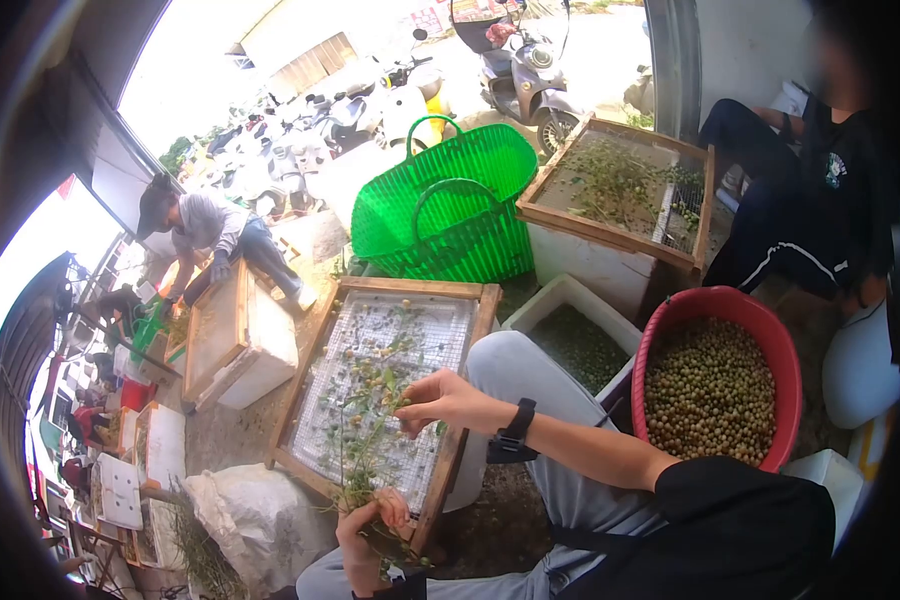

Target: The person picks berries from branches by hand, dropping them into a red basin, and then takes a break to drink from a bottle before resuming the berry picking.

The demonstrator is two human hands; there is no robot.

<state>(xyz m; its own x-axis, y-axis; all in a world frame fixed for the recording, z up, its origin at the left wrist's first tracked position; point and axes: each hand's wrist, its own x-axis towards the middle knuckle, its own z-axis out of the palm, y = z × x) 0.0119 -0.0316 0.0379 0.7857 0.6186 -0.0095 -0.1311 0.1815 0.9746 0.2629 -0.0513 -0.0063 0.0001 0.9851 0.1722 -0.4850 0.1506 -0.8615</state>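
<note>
My left hand (370, 530), low in the view, is closed round the stems of a leafy plant sprig (360, 450) bearing small round yellowish-green fruits. The sprig reaches over a wood-framed wire mesh screen (445, 325). Above it, my right hand (452, 402), with a black watch (513, 435) on the wrist, has thumb and fingers pinched together at the sprig's fruits. What exactly lies between those fingertips is too small to tell. Loose sprigs and bits of plant lie on the mesh.
Beside my knee stand a red tub (788, 370) of round fruits and a white foam box (560, 290) with green bits inside. Behind are a green basket (445, 235) and another mesh screen (620, 185). One person sits at right; another bends over a screen at left. A white sack (260, 525) lies nearby.
</note>
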